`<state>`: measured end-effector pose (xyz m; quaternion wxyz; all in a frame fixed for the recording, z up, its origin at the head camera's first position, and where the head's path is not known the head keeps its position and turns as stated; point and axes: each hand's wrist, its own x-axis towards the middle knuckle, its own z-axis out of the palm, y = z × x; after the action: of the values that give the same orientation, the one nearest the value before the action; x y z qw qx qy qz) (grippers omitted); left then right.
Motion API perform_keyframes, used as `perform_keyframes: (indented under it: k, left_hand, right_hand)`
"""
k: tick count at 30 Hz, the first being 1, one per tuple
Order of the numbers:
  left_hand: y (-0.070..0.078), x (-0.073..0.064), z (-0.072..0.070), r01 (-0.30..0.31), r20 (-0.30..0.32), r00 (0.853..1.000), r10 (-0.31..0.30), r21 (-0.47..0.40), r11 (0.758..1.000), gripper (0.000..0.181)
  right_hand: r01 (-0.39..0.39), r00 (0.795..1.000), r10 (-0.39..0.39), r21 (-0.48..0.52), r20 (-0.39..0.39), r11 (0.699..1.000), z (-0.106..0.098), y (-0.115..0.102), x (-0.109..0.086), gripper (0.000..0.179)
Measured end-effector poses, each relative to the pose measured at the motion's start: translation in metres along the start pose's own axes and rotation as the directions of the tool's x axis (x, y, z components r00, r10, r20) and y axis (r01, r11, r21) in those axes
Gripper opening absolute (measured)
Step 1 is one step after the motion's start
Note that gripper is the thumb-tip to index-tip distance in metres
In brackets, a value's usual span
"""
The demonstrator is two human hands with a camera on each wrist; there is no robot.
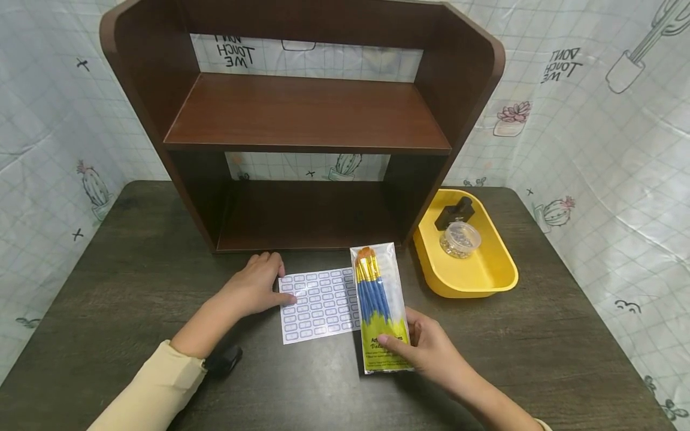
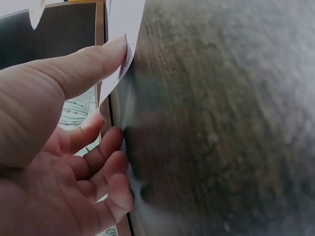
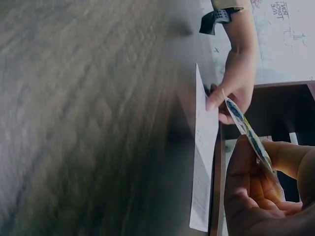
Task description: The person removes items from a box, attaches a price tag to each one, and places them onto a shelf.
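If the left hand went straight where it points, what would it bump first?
The left hand would probably bump the front edge of the dark brown, boxy wooden shelf first, though the pictures leave the exact gap unclear.

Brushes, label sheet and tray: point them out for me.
Brushes [image 1: 373, 299]: head view, on the blue handles.
Label sheet [image 1: 319, 306]: head view, middle of its printed face.
Tray [image 1: 485, 266]: head view, bare part of its yellow floor.

White sheet of blue-bordered labels [image 1: 318, 305], its left edge lifted off the desk [image 1: 291, 389]. Clear packet of blue-handled paintbrushes [image 1: 380, 310], bristles pointing away, held over the sheet's right edge.
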<state>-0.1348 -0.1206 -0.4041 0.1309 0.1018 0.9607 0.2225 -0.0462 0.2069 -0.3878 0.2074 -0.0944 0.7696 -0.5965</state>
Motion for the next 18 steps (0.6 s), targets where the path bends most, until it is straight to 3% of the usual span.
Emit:
perform_keyframes:
  k: [8, 14, 18]
  left_hand:
    - [-0.007, 0.001, 0.001, -0.069, -0.064, 0.996, 0.056, -0.221, 0.973, 0.034]
    - [-0.008, -0.001, -0.006, -0.117, -0.171, 0.982, 0.081, -0.211, 0.970, 0.023]
    - [-0.005, -0.006, -0.012, -0.145, -0.227, 0.969, 0.096, -0.212, 0.967, 0.008]
  right_hand:
    - [0.016, 0.999, -0.016, 0.015, 0.052, 1.000, 0.014, 0.007, 0.002, 0.053]
    - [0.025, 0.997, -0.027, 0.029, 0.071, 0.999, 0.023, 0.010, 0.006, 0.051]
    - [0.006, 0.998, -0.004, -0.030, 0.059, 1.000, 0.028, 0.011, 0.008, 0.050]
